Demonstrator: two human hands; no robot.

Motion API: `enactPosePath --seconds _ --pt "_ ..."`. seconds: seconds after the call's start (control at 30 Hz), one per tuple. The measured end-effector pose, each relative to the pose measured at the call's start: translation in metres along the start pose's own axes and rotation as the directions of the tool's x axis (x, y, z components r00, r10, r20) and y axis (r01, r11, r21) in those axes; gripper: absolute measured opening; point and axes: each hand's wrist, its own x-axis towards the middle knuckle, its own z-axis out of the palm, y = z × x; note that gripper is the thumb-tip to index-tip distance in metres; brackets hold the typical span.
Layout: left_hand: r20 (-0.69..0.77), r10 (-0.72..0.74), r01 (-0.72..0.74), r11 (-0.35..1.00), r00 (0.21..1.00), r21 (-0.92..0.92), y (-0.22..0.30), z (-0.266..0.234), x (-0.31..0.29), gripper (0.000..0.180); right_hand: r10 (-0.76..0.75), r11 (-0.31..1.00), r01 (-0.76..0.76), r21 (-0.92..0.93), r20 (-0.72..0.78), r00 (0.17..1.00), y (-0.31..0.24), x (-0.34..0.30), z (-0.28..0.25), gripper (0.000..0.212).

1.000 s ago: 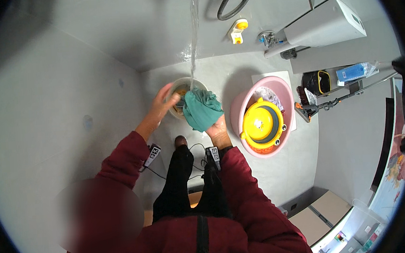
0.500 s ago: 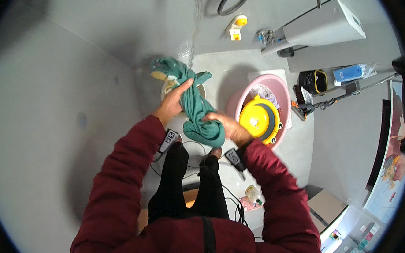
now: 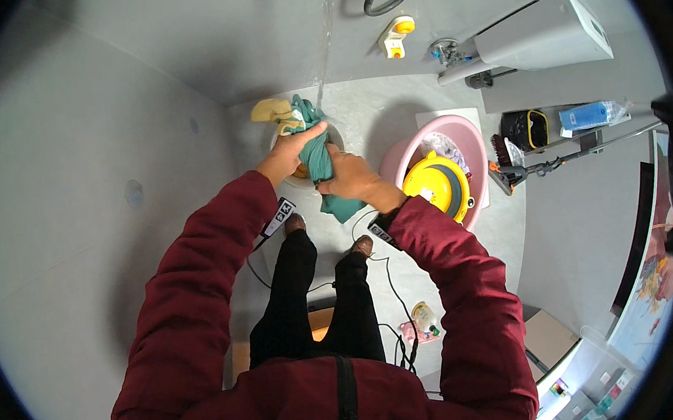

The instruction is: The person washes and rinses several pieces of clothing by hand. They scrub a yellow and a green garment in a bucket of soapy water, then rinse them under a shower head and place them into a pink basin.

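A green cloth garment [image 3: 317, 162] hangs bunched and twisted between my hands. My left hand [image 3: 292, 152] is closed around its upper part, and my right hand [image 3: 352, 179] grips it lower down, close to the left. Its lower end [image 3: 343, 209] dangles below my right hand. Beneath the cloth stands a light-coloured round bucket [image 3: 337, 138], mostly covered by the cloth and my hands. A pale yellow piece of cloth [image 3: 271, 110] sticks out beyond the bucket's far left rim. Just behind it, a thin stream of water [image 3: 324, 62] falls from above.
To the right, a pink tub [image 3: 392, 159] holds a yellow basin [image 3: 420, 178] and light patterned fabric. A black bin [image 3: 524, 131] and a long-handled cleaning tool [image 3: 540, 170] are farther right. Cables [image 3: 391, 292] run across the floor near my feet, beside a bottle [image 3: 423, 315].
My hands have come closer together, with the right hand moving up and left along the green cloth. The cloth's lower end now hangs looser, and more of the yellow cloth shows.
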Motion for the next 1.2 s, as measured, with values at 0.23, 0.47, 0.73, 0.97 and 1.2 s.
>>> enactPosePath --seconds 0.23,0.47,0.73,0.97,1.2 --pt "0.306 -0.068 0.256 0.733 0.950 -0.631 -0.001 -0.032 -0.042 0.087 -0.115 0.501 0.033 0.865 0.029 0.993 0.020 -0.027 -0.010 0.070" --pt "0.405 0.024 0.139 0.919 0.914 -0.368 -0.004 -0.028 -0.031 0.065 -0.420 0.839 0.322 0.439 0.144 0.896 0.023 -0.050 -0.024 0.079" --pt "0.244 -0.013 0.120 0.894 0.970 -0.431 0.037 0.008 -0.028 0.035 -0.430 0.893 0.304 -0.332 -0.431 0.793 0.068 -0.009 -0.022 0.070" --pt "0.032 0.001 0.012 0.910 0.999 -0.415 0.012 0.040 -0.029 0.033 -0.070 -0.575 -0.174 0.799 0.164 0.984 0.051 0.001 0.025 0.079" --pt "0.159 0.283 -0.251 0.326 0.946 0.911 -0.001 0.024 -0.053 0.066 -0.088 -0.433 -0.129 0.892 0.100 0.991 0.033 0.008 0.023 0.063"
